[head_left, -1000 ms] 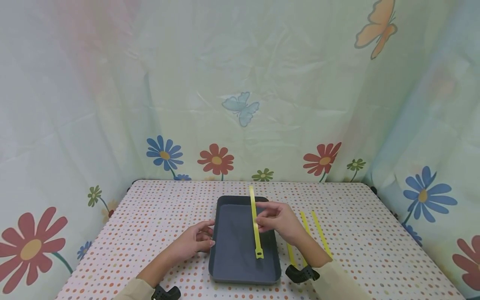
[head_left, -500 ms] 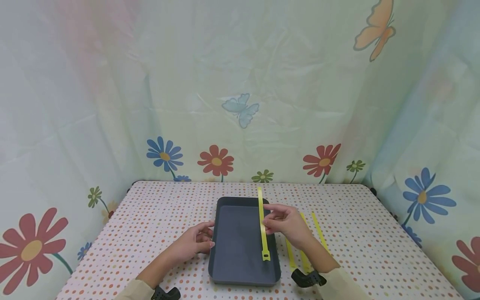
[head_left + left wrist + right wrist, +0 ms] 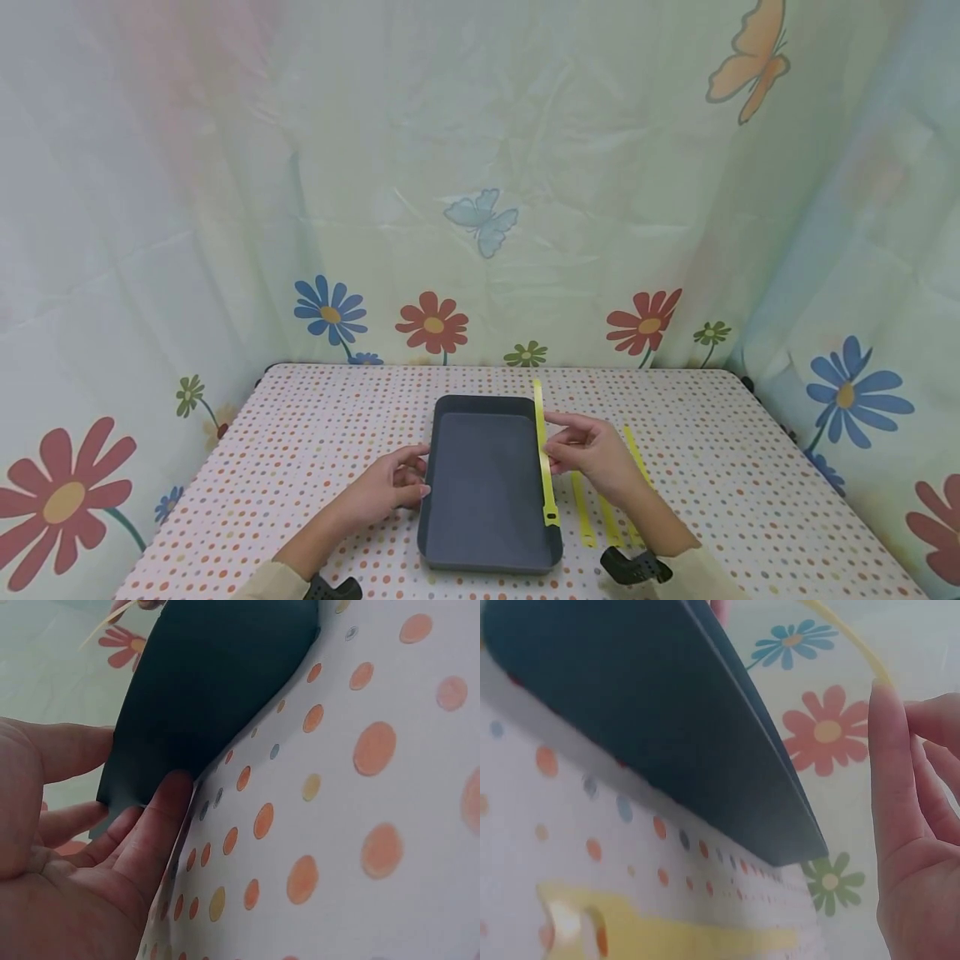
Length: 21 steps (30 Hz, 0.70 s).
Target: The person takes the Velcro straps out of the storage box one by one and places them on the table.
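A dark grey rectangular tray (image 3: 483, 492) stands in the middle of the table. My left hand (image 3: 381, 489) rests against its left side; in the left wrist view the fingertips (image 3: 174, 791) touch the outer wall. My right hand (image 3: 597, 457) pinches a yellow cable tie (image 3: 545, 467) with a slotted end, holding it raised over the tray's right rim. The slotted end hangs toward the near side. Right of the tray, three more yellow ties lie on the table, one close in the right wrist view as a yellow slotted tie (image 3: 652, 930); my right hand and arm partly cover them.
The table (image 3: 300, 433) has a white cover with coloured dots. A curtain (image 3: 360, 167) printed with flowers and butterflies hangs behind and along both sides. Black wrist bands (image 3: 636, 567) sit on both wrists.
My right hand has moved right with the yellow cable tie, from over the tray's inside to its right rim. My left hand and the tray have stayed put.
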Tool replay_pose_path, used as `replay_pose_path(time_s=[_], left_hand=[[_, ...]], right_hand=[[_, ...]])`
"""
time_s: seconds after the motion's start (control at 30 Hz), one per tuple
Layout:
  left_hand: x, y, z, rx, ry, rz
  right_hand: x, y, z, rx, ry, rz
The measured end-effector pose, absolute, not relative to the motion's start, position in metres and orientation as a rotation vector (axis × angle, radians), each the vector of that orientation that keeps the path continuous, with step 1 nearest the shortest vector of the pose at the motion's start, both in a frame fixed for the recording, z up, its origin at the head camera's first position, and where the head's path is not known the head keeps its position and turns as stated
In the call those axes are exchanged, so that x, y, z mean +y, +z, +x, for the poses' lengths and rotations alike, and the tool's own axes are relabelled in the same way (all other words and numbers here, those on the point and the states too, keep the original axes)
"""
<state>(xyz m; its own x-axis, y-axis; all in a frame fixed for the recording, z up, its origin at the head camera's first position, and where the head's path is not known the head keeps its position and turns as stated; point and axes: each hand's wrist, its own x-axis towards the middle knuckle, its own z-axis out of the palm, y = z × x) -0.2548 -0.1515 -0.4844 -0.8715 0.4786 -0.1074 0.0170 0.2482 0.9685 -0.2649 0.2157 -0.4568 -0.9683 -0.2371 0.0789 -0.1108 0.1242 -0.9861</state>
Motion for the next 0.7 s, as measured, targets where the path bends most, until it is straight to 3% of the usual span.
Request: replay_pose_path(time_s=[0.7], left_hand=[[-0.151, -0.486, -0.254, 2.146, 1.687, 0.449]], right_hand=[[0.262, -0.467, -0.254, 2.38, -2.015, -0.213]])
